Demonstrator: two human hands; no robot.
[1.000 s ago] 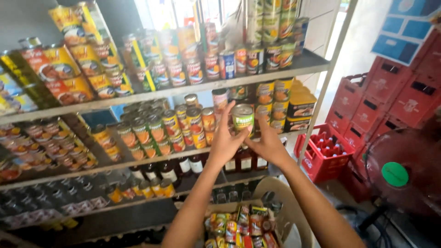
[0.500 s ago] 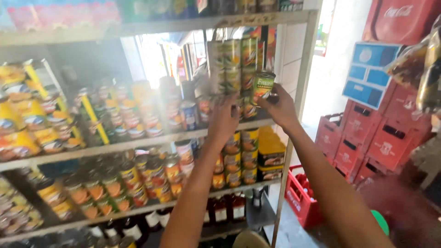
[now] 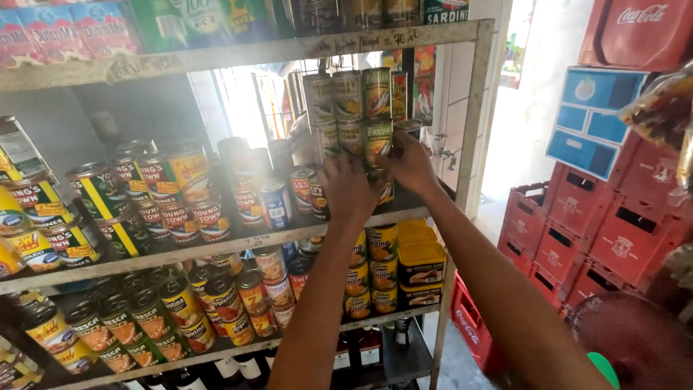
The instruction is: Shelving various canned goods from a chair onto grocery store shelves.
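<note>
Both hands up at the stacked cans on the shelf (image 3: 404, 214). Right hand (image 3: 413, 162) clamped on green-labelled can (image 3: 377, 141); left hand (image 3: 349, 189) just left, grip state unclear.

Both hands — left (image 3: 350, 189), right (image 3: 413, 165) — touch a stacked green-labelled can (image 3: 377, 141) on the shelf (image 3: 216, 245).
</note>
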